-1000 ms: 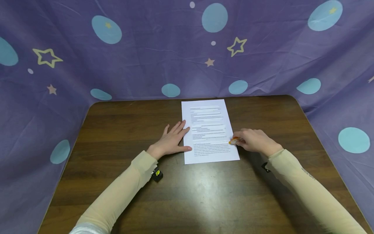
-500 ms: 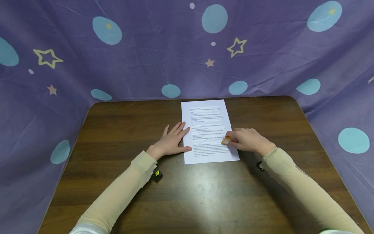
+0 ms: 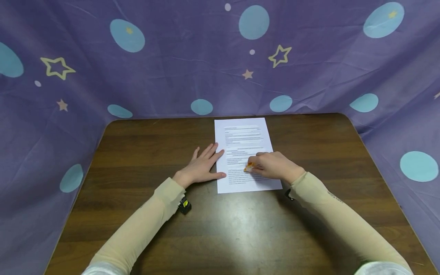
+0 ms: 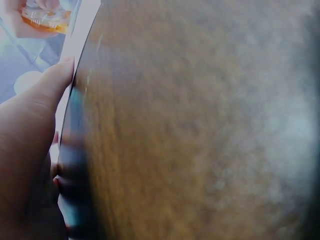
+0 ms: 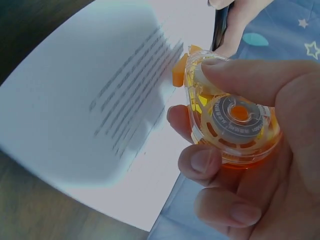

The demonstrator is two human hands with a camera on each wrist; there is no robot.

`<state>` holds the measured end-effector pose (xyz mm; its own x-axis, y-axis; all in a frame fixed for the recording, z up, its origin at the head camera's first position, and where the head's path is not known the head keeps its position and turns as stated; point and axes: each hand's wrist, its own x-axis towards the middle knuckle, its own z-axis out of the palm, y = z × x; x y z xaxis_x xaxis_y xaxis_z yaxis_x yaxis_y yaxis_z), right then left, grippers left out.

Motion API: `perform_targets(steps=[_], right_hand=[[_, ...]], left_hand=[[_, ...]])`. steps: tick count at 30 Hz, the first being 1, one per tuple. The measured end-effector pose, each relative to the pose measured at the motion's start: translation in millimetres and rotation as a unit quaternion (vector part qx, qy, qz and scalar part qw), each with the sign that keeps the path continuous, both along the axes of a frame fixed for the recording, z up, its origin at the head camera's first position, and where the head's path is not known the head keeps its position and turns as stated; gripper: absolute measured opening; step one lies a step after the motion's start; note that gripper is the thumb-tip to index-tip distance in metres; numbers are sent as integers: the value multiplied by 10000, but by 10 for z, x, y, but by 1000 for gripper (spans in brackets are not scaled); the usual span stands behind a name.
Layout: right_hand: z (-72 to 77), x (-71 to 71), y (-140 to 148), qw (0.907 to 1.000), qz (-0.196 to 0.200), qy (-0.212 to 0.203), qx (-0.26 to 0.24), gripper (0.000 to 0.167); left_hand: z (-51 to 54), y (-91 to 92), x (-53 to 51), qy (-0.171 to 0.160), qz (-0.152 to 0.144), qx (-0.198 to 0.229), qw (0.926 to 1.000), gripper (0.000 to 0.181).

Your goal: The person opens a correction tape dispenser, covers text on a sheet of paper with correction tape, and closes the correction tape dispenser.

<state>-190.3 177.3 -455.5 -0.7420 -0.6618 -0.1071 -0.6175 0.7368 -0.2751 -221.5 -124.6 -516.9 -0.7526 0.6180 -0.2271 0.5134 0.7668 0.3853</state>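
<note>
A printed sheet of paper [image 3: 251, 186] lies flat on the wooden table, several of its text lines covered by white strips. My right hand [image 3: 275, 165] grips a clear and orange correction tape dispenser [image 5: 237, 122], thumb on one face and fingers curled under the other. In the head view the dispenser's tip is at the paper, around a text line in the lower half. My left hand [image 3: 201, 166] rests with spread fingers on the paper's left edge. The left wrist view shows only its thumb side, with the dispenser [image 4: 45, 20] at the top left.
The brown wooden table [image 3: 220, 236] has rounded far corners. A purple curtain [image 3: 172, 68] with stars and blue ovals hangs behind the table and along both sides. A small black wrist camera [image 3: 185, 206] sits under the left sleeve's cuff.
My right hand has moved left across the paper with the correction tape dispenser, from near the right edge to the middle of the line. The left hand has stayed in place.
</note>
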Motion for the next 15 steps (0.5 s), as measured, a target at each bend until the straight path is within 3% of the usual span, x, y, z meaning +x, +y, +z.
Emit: perform_targets(steps=[6,15], right_hand=[[-10,20,-104,9999,121,69,40,10],[-26,33,-174,9999,83,112,11,9]], left_hand=[[9,4,13,-18,-9,15,10000,96],[157,20,55,22,-43,-138,9999,96]])
